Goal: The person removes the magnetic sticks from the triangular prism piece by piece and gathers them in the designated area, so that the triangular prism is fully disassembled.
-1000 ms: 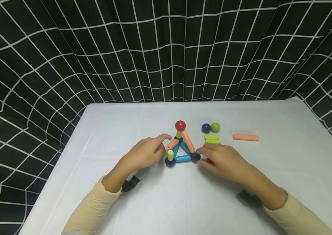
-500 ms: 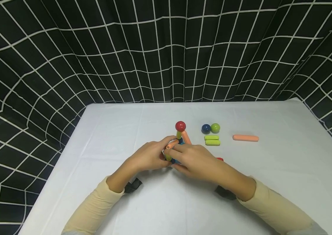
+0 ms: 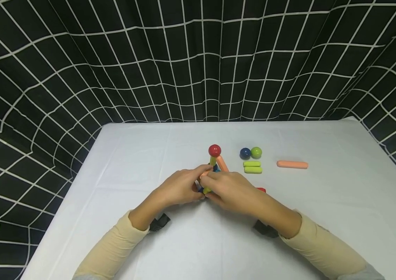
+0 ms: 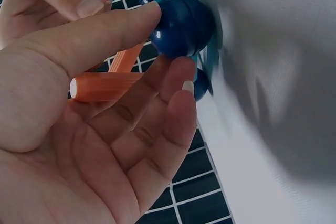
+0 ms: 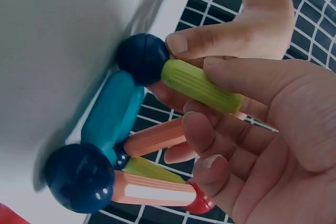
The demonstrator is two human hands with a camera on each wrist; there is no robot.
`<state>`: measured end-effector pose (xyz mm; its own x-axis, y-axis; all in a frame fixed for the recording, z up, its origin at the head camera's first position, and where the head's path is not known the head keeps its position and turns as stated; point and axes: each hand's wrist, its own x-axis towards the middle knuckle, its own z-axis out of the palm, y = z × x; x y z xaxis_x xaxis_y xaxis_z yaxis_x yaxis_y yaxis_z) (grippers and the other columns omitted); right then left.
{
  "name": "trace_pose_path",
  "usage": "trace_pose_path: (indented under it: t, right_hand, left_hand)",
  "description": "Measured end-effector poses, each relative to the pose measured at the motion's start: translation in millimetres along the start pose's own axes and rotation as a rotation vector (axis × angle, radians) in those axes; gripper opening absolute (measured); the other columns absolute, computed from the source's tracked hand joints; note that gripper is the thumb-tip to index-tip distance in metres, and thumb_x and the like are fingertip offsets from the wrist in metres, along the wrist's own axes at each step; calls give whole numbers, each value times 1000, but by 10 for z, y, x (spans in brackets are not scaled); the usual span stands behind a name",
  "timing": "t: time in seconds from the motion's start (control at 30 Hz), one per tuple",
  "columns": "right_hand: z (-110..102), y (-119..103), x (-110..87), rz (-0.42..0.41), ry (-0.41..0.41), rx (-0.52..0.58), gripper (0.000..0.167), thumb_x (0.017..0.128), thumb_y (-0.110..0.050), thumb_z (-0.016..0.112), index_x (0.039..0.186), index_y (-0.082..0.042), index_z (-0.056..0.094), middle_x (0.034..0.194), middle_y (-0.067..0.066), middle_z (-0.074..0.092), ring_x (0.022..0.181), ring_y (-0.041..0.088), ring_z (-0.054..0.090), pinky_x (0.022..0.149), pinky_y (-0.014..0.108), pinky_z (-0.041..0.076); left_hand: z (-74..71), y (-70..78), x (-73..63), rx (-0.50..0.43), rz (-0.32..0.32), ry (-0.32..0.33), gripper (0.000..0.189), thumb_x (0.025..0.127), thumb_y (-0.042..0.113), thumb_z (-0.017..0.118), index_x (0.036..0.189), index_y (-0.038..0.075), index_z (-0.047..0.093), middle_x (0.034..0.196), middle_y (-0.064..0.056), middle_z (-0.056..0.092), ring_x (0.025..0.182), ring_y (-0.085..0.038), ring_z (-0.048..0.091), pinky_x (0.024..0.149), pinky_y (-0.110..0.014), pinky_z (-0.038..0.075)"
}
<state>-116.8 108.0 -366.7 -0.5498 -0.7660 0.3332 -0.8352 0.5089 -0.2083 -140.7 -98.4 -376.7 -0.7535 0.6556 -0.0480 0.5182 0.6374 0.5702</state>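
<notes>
- I see the right hand [image 3: 234,192] pinching a short green rod [image 5: 191,82] between thumb and fingers.
- The left hand [image 3: 182,186] has its thumb and fingers around the dark blue ball [image 4: 184,30] at that rod's base; the rod's end touches the ball.
- Both sit near the middle of the table [image 3: 142,147], at the near left corner of a structure of balls and rods.
- From my right wrist view, a blue rod [image 5: 110,111] runs from the held ball to a second blue ball [image 5: 81,177].
- An orange rod [image 5: 157,188] slants from that second ball to a red ball [image 3: 214,150] at the top.
- Another orange rod [image 5: 155,139] reaches behind the right fingers, where I lose its end.
- Farther right, a loose blue ball [image 3: 245,153] and a green ball [image 3: 256,152] lie side by side behind two green rods [image 3: 252,170].
- Beyond them lies a loose orange rod [image 3: 292,164].
</notes>
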Motion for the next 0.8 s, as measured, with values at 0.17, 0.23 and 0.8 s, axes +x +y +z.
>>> trace_pose_path:
  t: [0.17,0.23,0.8]
  right_hand:
    - [48,6,-8,0,-40,-8,22,81,-9,83,85,-13,62,81,-7,56,69,8,48,56,19,40]
    - [61,7,-12,2,-45,-11,21,80,-8,83,84,-14,63,80,-7,56,68,7,48,55,19,40]
    - [183,-31,57,43,-114,-151,15,79,-12,85,83,-11,70,76,-3,66,68,10,57,62,25,51]
  left_hand:
    - [26,-18,-1,10,35,12,79,81,15,83,149,16,43,92,5,66,73,-6,59,71,-31,48]
    - [30,-22,0,14,44,18,78,81,15,83,149,16,44,91,5,65,73,-6,58,72,-31,48]
    - [41,-9,9,39,41,43,79,79,20,86,147,17,46,103,3,68,78,-15,59,77,-35,49]
